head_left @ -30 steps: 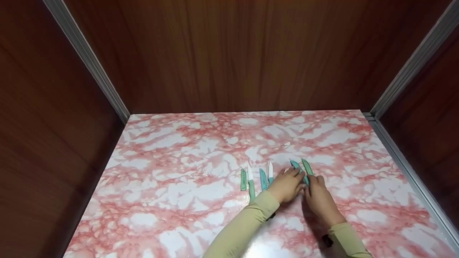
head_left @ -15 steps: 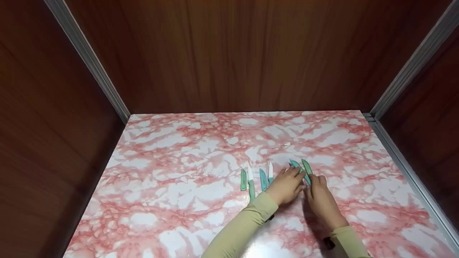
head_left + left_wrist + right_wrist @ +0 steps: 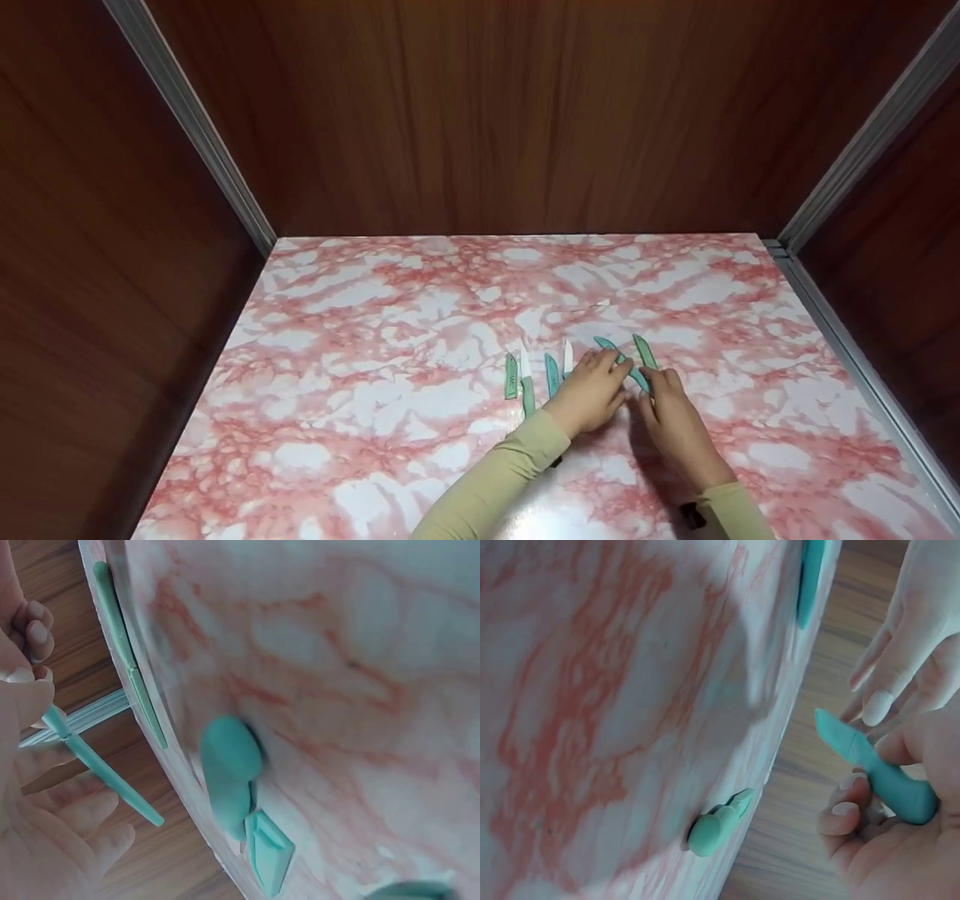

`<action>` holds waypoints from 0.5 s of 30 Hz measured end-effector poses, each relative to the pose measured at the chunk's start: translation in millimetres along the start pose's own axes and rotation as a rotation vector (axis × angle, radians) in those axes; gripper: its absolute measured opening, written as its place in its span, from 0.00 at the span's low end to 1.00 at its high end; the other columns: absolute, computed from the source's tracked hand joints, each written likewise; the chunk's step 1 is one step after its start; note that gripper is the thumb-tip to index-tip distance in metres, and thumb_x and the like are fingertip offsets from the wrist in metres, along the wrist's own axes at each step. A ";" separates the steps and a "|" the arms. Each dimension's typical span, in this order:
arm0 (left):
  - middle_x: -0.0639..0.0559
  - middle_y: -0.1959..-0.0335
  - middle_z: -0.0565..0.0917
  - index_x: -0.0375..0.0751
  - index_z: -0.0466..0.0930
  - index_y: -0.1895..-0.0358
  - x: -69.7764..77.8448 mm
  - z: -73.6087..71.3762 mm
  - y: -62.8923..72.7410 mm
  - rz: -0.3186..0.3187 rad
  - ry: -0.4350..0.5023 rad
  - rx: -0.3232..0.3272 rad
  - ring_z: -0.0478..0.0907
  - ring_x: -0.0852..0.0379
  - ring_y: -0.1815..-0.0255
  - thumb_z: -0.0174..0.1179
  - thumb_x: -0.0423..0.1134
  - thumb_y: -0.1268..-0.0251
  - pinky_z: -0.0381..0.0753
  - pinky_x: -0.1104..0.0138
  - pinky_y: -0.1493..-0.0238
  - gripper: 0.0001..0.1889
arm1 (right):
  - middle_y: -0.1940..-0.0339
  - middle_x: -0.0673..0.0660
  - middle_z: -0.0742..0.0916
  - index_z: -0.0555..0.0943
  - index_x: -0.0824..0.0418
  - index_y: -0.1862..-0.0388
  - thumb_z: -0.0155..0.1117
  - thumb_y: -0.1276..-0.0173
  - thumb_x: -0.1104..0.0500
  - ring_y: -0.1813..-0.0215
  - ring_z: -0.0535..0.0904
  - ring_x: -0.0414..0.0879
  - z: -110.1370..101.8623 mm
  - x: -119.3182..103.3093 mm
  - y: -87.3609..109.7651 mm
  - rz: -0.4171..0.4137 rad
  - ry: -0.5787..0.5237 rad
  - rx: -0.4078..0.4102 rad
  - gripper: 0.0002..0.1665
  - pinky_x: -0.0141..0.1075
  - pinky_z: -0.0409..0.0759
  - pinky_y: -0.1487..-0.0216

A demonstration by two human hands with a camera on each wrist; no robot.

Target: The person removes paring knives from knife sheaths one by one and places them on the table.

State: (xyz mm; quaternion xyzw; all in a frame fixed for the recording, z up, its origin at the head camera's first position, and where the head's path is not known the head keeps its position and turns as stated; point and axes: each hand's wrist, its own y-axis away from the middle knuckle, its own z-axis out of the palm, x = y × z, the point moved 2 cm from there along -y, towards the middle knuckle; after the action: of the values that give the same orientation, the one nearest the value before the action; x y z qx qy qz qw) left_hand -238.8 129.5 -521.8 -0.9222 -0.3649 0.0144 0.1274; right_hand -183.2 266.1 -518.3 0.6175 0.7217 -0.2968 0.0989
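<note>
My right hand (image 3: 679, 420) grips the handle of a teal paring knife (image 3: 900, 795), its fingers curled beneath. A matching teal sheath (image 3: 840, 739) covers the blade and points up and left, away from the right palm. My left hand (image 3: 592, 390) is beside the sheath, which overlaps its fingers in the head view. In the left wrist view the left fingers (image 3: 82, 817) spread loosely behind the sheath. Close to the right hand lies a green sheathed knife (image 3: 643, 351), its handle hidden by that hand in the head view.
Left of the hands lie a green sheath (image 3: 511, 376), a bare-bladed green-handled knife (image 3: 527, 394), a teal sheath (image 3: 553, 375) and a teal-handled knife with a white blade (image 3: 568, 356). The red-and-white marbled table (image 3: 360, 322) has brown panels (image 3: 487, 120) around it.
The teal sheathed knife has turned, its tip swinging left and nearer the left hand. My left hand has shifted slightly left; the right hand stays on the handle. The other knives stay put.
</note>
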 end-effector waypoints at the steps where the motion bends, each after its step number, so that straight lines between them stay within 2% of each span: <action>1: 0.47 0.35 0.67 0.47 0.64 0.30 0.2 -0.6 1.2 0.000 0.000 0.011 0.62 0.52 0.32 0.52 0.50 0.29 0.55 0.58 0.29 0.27 | 0.57 0.63 0.72 0.69 0.75 0.39 0.55 0.30 0.68 0.66 0.71 0.50 -0.6 -0.5 0.2 -0.011 -0.002 0.002 0.23 0.45 0.74 0.65; 9: 0.46 0.41 0.68 0.46 0.66 0.33 -0.3 -7.3 10.7 0.021 -0.059 0.110 0.65 0.50 0.36 0.55 0.49 0.31 0.58 0.56 0.31 0.26 | 0.53 0.62 0.74 0.70 0.72 0.39 0.57 0.31 0.68 0.62 0.73 0.48 -5.7 -6.9 3.5 -0.109 -0.009 0.030 0.22 0.44 0.76 0.63; 15: 0.46 0.45 0.68 0.48 0.70 0.39 -0.9 -17.2 15.8 0.015 -0.077 0.176 0.66 0.49 0.40 0.53 0.51 0.29 0.60 0.56 0.31 0.21 | 0.52 0.58 0.75 0.71 0.68 0.38 0.59 0.32 0.68 0.57 0.76 0.47 -12.8 -12.8 6.4 -0.149 -0.029 0.018 0.24 0.45 0.77 0.60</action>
State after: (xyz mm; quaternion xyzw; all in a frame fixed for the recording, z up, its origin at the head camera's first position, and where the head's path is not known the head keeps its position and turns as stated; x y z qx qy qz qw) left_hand -226.8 113.9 -509.1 -0.9090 -0.3597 0.0827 0.1937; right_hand -171.5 262.9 -503.5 0.5584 0.7616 -0.3188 0.0815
